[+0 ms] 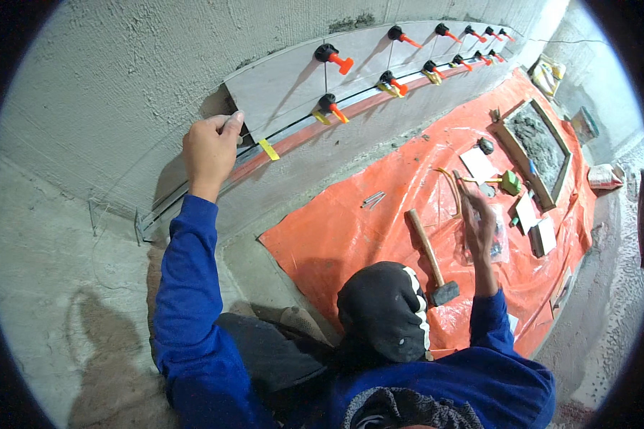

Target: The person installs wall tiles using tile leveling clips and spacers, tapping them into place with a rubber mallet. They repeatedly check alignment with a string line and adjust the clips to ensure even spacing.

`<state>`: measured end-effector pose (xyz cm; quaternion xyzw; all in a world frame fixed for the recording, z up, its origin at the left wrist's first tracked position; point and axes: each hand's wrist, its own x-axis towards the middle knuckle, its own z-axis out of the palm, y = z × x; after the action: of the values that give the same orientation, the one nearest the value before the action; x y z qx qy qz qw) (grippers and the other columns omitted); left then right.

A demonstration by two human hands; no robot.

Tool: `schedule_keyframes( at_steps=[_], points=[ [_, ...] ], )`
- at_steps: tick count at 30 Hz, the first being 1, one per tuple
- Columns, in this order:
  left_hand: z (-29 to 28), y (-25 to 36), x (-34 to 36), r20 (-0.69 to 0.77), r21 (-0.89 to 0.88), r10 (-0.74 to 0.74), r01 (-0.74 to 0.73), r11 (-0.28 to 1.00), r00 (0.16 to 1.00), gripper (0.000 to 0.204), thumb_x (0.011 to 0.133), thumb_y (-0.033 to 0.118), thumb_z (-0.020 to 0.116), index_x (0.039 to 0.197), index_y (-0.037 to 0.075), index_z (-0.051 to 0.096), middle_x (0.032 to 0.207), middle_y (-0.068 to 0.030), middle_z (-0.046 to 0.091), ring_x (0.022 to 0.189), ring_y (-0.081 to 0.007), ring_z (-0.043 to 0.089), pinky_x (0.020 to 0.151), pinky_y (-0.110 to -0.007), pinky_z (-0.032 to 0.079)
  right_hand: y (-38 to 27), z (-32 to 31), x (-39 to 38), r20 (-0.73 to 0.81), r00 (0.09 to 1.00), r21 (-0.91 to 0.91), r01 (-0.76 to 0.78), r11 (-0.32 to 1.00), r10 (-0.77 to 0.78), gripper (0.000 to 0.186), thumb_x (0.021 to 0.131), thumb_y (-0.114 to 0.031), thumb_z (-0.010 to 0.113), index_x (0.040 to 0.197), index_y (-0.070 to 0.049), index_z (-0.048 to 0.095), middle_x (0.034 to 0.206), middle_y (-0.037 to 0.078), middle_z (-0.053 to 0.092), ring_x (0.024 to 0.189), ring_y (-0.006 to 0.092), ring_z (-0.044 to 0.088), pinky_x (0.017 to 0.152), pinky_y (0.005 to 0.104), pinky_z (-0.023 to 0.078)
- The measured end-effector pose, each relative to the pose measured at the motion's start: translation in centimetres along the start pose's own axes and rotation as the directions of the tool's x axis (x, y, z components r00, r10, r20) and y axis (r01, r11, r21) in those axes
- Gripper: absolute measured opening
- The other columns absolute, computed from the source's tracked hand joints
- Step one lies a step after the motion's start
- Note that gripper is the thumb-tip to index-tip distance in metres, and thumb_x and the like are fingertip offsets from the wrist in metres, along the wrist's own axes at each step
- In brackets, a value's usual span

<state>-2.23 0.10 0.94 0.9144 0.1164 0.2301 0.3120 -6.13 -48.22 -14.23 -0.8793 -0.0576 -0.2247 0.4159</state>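
My left hand [211,150] is closed in a pinch at the left end of a long pale tile strip [279,100] on the rough plastered wall; what its fingertips hold is hard to make out. Black-and-orange levelling clips [334,61] line the strip in two rows, with yellow tape tabs [268,149] along a red-edged band [254,164] below. My right hand [481,229] has its fingers stretched out over the orange tarp, beside a yellow bent tool [448,182] and a clear plastic bag [502,247] of small parts.
On the tarp [322,214] lie a mallet [444,291], a green-headed hammer [509,182], tile offcuts [542,237] and a wooden-sided trough [563,175] of grey mortar. Sacks [605,176] and a bucket [585,121] stand at the right. A dark cap [379,307] fills the lower middle.
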Motion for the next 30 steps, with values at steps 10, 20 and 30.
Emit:
schedule_keyframes(
  at_steps=[10, 20, 30],
  points=[
    [0.0, 0.5, 0.4, -0.209, 0.001, 0.143, -0.146, 0.989, 0.967, 0.043, 0.089, 0.041, 0.062, 0.072, 0.003, 0.069, 0.059, -0.0125, 0.062, 0.056, -0.0298, 0.061, 0.056, -0.04, 0.045, -25.8, 9.1, 22.0, 0.139, 0.659, -0.113, 0.752, 0.649, -0.739, 0.026, 0.088, -0.036, 0.063, 0.098, -0.015, 0.072, 0.089, 0.009, 0.068, 0.082, 0.0272, 0.066, 0.072, 0.041, 0.051],
    [0.2, 0.2, 1.2, -0.226, 0.029, 0.175, -0.173, 0.984, 0.958, 0.048, 0.09, 0.044, 0.061, 0.066, 0.002, 0.065, 0.056, -0.0143, 0.059, 0.052, -0.0325, 0.058, 0.053, -0.041, 0.043, -26.6, 14.0, 24.2, 0.293, 0.604, -0.413, 0.779, 0.472, -0.741, 0.028, 0.087, -0.042, 0.063, 0.103, -0.022, 0.073, 0.093, 0.003, 0.067, 0.088, 0.023, 0.066, 0.08, 0.0439, 0.049],
    [0.5, 0.3, 1.4, -0.231, -0.043, 0.136, -0.15, 0.988, 0.963, 0.051, 0.091, 0.045, 0.059, 0.066, 0.001, 0.065, 0.057, -0.0163, 0.06, 0.054, -0.0347, 0.06, 0.054, -0.043, 0.044, -28.1, 13.2, 23.8, 0.277, 0.689, -0.224, 0.724, 0.652, -0.67, 0.02, 0.078, -0.027, 0.067, 0.086, -0.009, 0.071, 0.083, 0.011, 0.064, 0.08, 0.0307, 0.064, 0.069, 0.0448, 0.051]
  ],
)
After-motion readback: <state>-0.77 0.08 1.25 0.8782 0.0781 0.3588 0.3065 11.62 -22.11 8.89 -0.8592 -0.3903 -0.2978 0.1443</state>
